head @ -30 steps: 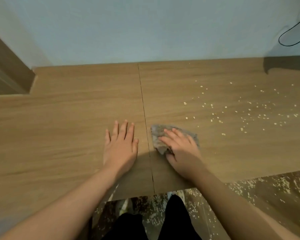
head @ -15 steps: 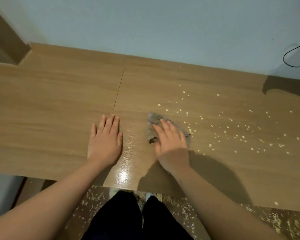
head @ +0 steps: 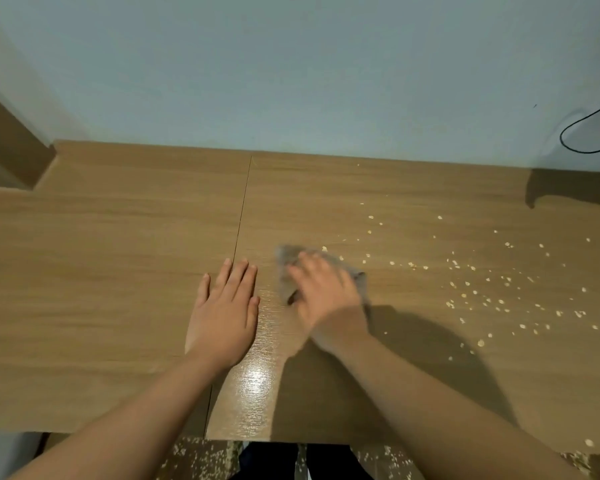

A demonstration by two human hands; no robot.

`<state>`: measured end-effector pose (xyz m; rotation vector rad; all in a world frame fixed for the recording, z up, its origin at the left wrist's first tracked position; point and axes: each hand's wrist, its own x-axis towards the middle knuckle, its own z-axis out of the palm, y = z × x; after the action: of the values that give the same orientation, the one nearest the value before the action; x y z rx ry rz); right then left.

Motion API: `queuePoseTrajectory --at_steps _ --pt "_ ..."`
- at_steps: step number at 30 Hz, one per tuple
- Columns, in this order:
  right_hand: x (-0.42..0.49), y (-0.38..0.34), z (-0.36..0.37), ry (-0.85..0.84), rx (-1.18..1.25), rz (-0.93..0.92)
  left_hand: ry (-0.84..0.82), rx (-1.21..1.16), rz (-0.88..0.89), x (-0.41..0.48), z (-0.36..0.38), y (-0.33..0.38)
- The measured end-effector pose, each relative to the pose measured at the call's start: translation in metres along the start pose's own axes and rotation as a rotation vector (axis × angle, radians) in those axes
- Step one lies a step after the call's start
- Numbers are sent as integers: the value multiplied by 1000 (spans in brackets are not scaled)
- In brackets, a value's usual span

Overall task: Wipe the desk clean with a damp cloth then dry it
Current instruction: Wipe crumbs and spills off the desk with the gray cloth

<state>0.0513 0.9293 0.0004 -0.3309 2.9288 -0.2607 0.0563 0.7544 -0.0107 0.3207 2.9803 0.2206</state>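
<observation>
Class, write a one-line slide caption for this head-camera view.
Right hand presses a grey cloth on the crumb-strewn desk; left hand rests flat.

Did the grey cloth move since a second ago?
Yes. The cloth under the right hand slid rightward, away from the seam in the desk, toward the crumbs.

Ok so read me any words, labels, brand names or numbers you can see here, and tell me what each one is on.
None: no readable text anywhere in view.
The desk, the grey cloth under the right hand, the flat left hand, the wall and the black cable all show no print, labels or numbers.
</observation>
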Motion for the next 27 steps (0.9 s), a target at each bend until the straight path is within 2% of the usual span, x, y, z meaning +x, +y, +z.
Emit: queuePoseTrajectory --at_steps 3,5,6,9,11,12,14,16,19,20,21,22,25,26,27 --pt "6 35 -15 71 24 381 2 -2 10 0 1 -1" --pt "0 21 -7 101 51 488 16 -13 -1 0 1 -1" --pt "-4 4 -1 135 51 450 21 -15 -4 0 1 -1" --pt "-1 -45 14 213 70 69 33 -20 1 0 4 -3" --pt "20 -43 6 179 37 -85 80 -54 -18 3 3 -4" --pt "33 -31 1 116 24 -76 109 -71 -20 6 2 -3" --pt "53 3 -9 68 7 119 164 -76 -12 13 0 -3" --pt "58 40 -18 110 15 389 180 -46 21 23 -1 -3" --pt "49 61 -20 183 127 757 98 -30 43 41 -8 2" --pt "46 52 -19 188 144 813 69 -46 21 48 -8 4" --pt "44 37 -16 195 141 785 52 -59 -3 54 -8 6" --pt "41 20 -12 204 120 666 48 -60 -25 57 -7 8" --pt "32 -12 -1 138 90 101 28 -7 -49 59 -1 10" --pt "37 -2 -4 112 66 6 22 -1 -50 59 0 9" --pt "45 17 -8 106 44 8 22 0 -50 59 0 9"
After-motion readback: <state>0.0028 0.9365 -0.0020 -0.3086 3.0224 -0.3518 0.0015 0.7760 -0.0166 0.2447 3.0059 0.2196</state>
